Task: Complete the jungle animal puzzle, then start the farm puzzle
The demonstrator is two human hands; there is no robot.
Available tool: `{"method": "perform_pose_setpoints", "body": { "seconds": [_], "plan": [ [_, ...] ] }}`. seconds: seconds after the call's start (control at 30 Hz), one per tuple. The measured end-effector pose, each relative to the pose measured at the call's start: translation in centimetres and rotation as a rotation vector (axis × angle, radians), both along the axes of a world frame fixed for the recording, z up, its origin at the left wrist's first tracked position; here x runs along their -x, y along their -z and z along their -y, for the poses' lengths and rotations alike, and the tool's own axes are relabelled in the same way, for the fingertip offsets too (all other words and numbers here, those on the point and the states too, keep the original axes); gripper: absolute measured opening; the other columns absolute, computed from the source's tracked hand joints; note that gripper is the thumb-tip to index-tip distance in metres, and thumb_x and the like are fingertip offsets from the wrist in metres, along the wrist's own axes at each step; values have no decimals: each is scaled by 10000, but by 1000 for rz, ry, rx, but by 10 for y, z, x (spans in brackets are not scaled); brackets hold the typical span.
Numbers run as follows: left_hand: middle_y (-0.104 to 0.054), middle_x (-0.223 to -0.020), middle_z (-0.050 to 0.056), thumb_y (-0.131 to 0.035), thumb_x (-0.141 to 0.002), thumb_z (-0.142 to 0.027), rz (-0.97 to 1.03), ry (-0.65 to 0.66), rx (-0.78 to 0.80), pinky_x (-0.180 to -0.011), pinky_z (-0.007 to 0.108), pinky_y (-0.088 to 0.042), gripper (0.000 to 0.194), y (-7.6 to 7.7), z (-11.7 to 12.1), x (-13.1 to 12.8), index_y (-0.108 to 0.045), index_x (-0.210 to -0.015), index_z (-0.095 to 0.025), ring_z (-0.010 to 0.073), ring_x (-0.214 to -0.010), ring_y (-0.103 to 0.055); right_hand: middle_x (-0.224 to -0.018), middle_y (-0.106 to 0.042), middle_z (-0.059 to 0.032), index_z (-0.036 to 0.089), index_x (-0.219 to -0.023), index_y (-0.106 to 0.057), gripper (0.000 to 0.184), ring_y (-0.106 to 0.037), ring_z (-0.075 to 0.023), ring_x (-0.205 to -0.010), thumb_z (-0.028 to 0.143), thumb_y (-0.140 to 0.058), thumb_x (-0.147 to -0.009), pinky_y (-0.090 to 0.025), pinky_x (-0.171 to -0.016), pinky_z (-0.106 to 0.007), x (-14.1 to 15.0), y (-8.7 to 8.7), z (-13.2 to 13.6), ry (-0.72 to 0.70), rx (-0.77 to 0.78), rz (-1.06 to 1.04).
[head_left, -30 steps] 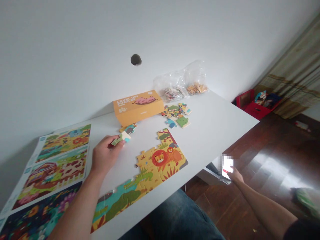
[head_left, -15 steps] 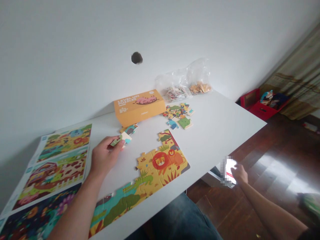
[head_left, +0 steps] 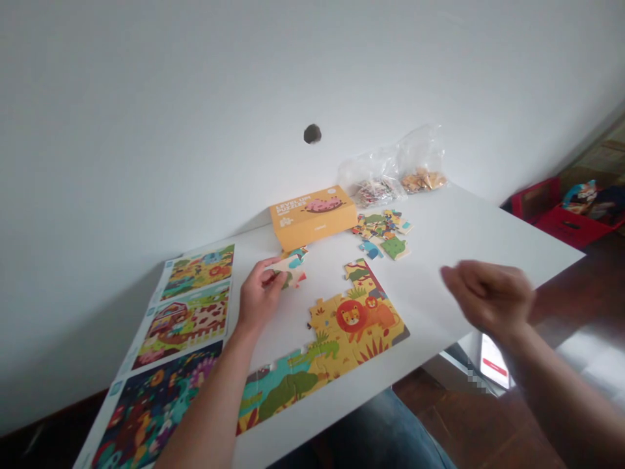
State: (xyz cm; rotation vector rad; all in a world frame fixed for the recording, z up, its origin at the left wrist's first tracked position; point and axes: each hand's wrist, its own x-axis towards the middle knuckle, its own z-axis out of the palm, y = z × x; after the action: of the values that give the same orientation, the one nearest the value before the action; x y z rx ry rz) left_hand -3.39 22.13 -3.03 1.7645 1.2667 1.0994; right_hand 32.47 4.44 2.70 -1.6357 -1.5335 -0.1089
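Pinched in my left hand [head_left: 261,293] is at least one pale puzzle piece [head_left: 291,266] with green, blue and red patches, held just above the table in front of the orange puzzle box [head_left: 315,218]. My right hand [head_left: 493,293] hangs over the table's right front edge, smeared by motion, its fingers curled; whether anything is in them I cannot make out. A partly joined puzzle [head_left: 319,352] with lions and a crocodile lies along the front of the table. Loose puzzle pieces [head_left: 381,228] are heaped right of the box, and a few more lie at its front left corner.
Two clear bags [head_left: 422,179] of puzzle pieces lean against the wall. A picture sheet [head_left: 180,339] with three scenes lies at the left. Below the right edge a phone [head_left: 494,361] with a lit screen rests on a ledge. Beyond stands a red box [head_left: 561,221].
My right hand has come up from the phone to above the table edge. My left hand still holds its piece, now turned differently. The camera view has swung left.
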Motion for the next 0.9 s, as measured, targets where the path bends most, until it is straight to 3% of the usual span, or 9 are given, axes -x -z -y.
{"method": "perform_pose_setpoints", "body": {
  "seconds": [0.07,0.1,0.2,0.27,0.37,0.43,0.6,0.77,0.9],
  "plan": [
    [-753,-848,52,-659,-836,-467,8,9,16,-690,272,-520,436,-1,2,1,-582,-1163,-189,207,-779,-715,-498,-356,33,212,-546,-369,444,-300,-95,-477,406,-516,-918,-252,-517,-254,47,-26,-55,-308,148,106],
    [-755,-848,54,-654,-841,-477,3,8,11,-689,273,-519,427,-2,3,2,-577,-1148,-191,207,-777,-717,-530,-434,20,204,-606,-480,391,-359,-100,-499,435,-516,-919,-260,-537,-252,69,-30,-82,-427,215,171],
    [-751,-841,42,-629,-864,-471,-25,17,-37,-684,269,-511,362,-4,6,3,-550,-1094,-202,195,-750,-711,-659,-600,-20,194,-840,-674,386,-486,-126,-579,568,-585,-874,-256,-569,-253,121,-9,-142,-557,352,257],
    [-740,-835,26,-610,-879,-447,-58,32,-66,-664,257,-496,297,-5,7,4,-538,-1043,-210,181,-722,-697,-643,-603,-15,195,-775,-676,392,-478,-120,-566,556,-578,-891,-242,-557,-251,143,17,-163,-598,417,213],
    [-709,-797,5,-590,-889,-421,-65,31,-83,-619,237,-463,236,-5,8,5,-527,-980,-213,165,-688,-670,-622,-590,-7,180,-710,-647,383,-453,-109,-555,486,-558,-922,-242,-560,-249,154,45,-171,-696,406,160],
    [-681,-752,-8,-586,-893,-406,-52,38,-90,-606,233,-448,232,-7,8,5,-536,-1008,-211,160,-676,-655,-638,-597,-2,175,-742,-661,373,-450,-102,-562,460,-529,-943,-262,-573,-240,151,50,-170,-748,377,77],
    [-649,-724,-12,-537,-928,-337,-96,158,-116,-668,258,-465,415,-13,11,1,-515,-1324,-215,162,-687,-639,-649,-579,1,160,-776,-652,372,-452,-102,-585,405,-459,-979,-298,-593,-232,141,43,-165,-717,308,-89],
    [-722,-926,16,-663,-836,-263,-66,209,-104,-833,293,-503,602,-11,14,-1,-436,-1393,-244,184,-860,-682,-595,-505,25,165,-706,-555,410,-376,-96,-555,448,-442,-980,-276,-562,-234,142,43,-164,-644,257,-167],
    [-698,-916,17,-709,-804,-268,-182,146,-185,-868,315,-499,616,-6,12,0,-480,-1374,-241,186,-857,-655,-577,-466,37,166,-684,-528,436,-355,-93,-553,473,-429,-978,-267,-551,-237,142,45,-164,-654,297,-201]
  ]
}}
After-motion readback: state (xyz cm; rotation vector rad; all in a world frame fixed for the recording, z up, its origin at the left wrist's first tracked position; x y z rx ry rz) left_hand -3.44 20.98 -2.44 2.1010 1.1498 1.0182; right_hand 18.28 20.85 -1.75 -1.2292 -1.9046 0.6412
